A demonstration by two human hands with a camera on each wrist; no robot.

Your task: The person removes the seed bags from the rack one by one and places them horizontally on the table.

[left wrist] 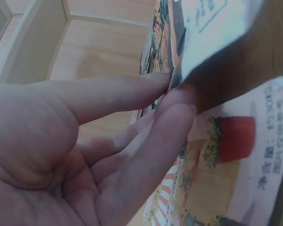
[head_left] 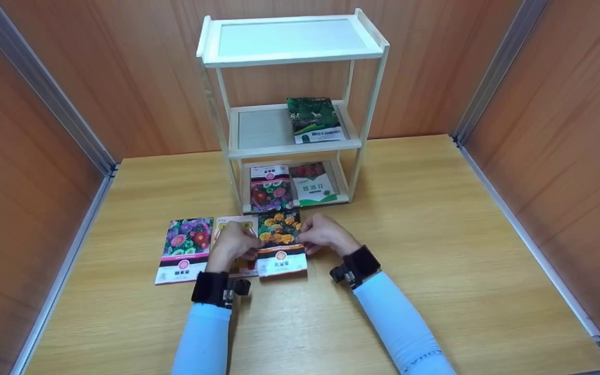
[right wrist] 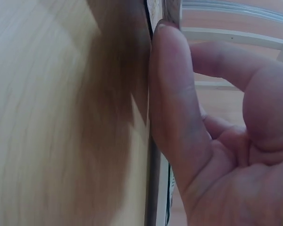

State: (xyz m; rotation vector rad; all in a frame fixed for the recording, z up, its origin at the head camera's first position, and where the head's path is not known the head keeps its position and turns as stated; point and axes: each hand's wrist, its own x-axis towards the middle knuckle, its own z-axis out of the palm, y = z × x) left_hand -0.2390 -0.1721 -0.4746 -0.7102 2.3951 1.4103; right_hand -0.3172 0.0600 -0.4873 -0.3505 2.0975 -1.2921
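A seed packet with orange flowers (head_left: 279, 229) is held between both hands in front of the shelf. My left hand (head_left: 234, 240) pinches its left edge between thumb and fingertips; in the left wrist view the packet's white lower part (left wrist: 217, 28) is lifted over another packet. At the right edge, my right hand (head_left: 325, 233) pinches it with thumb and index finger, and the packet shows only edge-on in the right wrist view. Under the left hand lies a pale seed packet (head_left: 245, 224), partly covered. A pink-and-purple flower packet (head_left: 185, 250) lies on the table to its left.
A white three-tier shelf (head_left: 289, 61) stands at the back. A dark green packet (head_left: 315, 117) lies on its middle tier. The bottom tier holds a flower packet (head_left: 270, 187) and a white-and-green packet (head_left: 313, 185) side by side. Wood-grain panels (head_left: 565, 130) enclose the table (head_left: 435, 234).
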